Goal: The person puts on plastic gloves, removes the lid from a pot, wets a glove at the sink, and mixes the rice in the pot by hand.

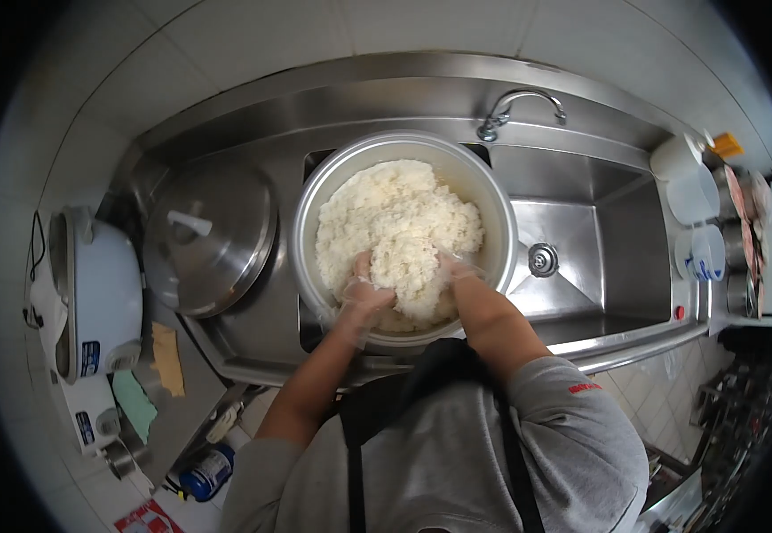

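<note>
A large round metal pot [301, 233] holds a big mass of white cooked rice [387, 209]. My left hand [367, 286], in a clear plastic glove, cups the left side of a loose heap of rice near the front of the pot. On the heap's right side is my right hand [457, 269], also in clear plastic. Its fingers are partly hidden by the rice. Between both hands the heap sits a little higher than the rice at the front wall.
To the right lies a steel sink basin [617, 258] below a curved faucet [501, 115]. A large domed metal lid [226, 253] rests at the left. Beyond it are a rice cooker [106, 284] and cloths [167, 360]. White tubs [695, 195] line the right end.
</note>
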Tool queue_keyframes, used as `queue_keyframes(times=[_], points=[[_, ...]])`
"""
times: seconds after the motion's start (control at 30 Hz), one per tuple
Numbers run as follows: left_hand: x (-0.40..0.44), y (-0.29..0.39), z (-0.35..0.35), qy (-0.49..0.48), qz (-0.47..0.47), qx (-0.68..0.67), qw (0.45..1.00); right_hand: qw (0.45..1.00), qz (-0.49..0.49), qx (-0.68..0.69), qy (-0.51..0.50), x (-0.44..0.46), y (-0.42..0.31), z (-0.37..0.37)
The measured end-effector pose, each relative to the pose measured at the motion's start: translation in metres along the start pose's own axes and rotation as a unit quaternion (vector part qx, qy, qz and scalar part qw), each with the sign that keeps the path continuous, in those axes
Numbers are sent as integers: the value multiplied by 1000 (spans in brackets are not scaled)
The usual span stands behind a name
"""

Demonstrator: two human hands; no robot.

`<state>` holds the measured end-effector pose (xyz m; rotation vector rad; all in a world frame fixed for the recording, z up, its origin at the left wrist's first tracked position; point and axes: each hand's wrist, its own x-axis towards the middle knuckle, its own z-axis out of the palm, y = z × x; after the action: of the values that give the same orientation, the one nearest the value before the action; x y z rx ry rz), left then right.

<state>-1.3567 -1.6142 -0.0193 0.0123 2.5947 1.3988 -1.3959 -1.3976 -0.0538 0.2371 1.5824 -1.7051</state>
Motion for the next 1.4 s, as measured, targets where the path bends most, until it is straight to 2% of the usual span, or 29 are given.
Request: queue_keyframes(times=[0.1, 0.2, 0.3, 0.4, 0.5, 0.6, 0.67, 0.73, 0.77, 0.83, 0.9, 1.0, 1.03, 1.17, 1.23, 1.27, 1.33, 1.37, 1.4], points=[[-1, 0, -3, -25, -65, 6, 998, 998, 13, 59, -30, -2, -1, 4], [-4, 24, -15, -38, -76, 22, 996, 994, 25, 92, -45, 0, -6, 3], [-2, 28, -17, -72, -114, 91, 987, 991, 33, 120, -56, 0, -7, 4], [1, 30, -16, -112, -140, 23, 983, 987, 38, 146, -64, -3, -7, 6], [-8, 23, -15, -104, -13, -208, 972, 981, 40, 176, -70, -5, -5, 9], [-12, 41, -19, -99, -56, -113, 987, 976, 23, 205, -65, -3, -4, 12], [6, 45, -13, -236, -142, 90, 957, 970, -6, 235, -63, -1, -3, 13], [12, 28, 5, -240, -109, 141, 954, 953, -65, 287, -66, -9, 2, 11], [9, -4, 26, -179, -35, 91, 979, 938, -106, 322, -74, -17, 7, 10], [5, -2, 36, -88, 15, -28, 996, 907, -167, 375, -94, -29, 10, 9], [-1, 14, 40, -31, -34, -164, 985, 904, -165, 386, -80, -39, 5, 5], [7, 43, 30, -129, -77, -422, 894, 934, -88, 346, -16, -56, -20, -2], [5, 64, 7, -194, -139, -422, 875, 943, -60, 327, 7, -62, -30, -5], [28, 40, 20, -259, -202, -604, 726, 961, -13, 264, 75, -81, -60, -4], [40, 42, 25, -231, -284, -576, 731, 960, -28, 261, 100, -94, -70, 8], [45, 45, 26, -216, -325, -559, 732, 979, -49, 168, 105, -97, -76, 12], [52, 56, 27, -235, -260, -515, 783, 990, -86, -22, 112, -98, -87, 14], [53, 63, 26, -243, -228, -491, 805, 990, -119, 12, 75, -101, -88, 15], [53, 69, 23, -249, -195, -465, 827, 984, -135, -57, 101, -102, -92, 17]])
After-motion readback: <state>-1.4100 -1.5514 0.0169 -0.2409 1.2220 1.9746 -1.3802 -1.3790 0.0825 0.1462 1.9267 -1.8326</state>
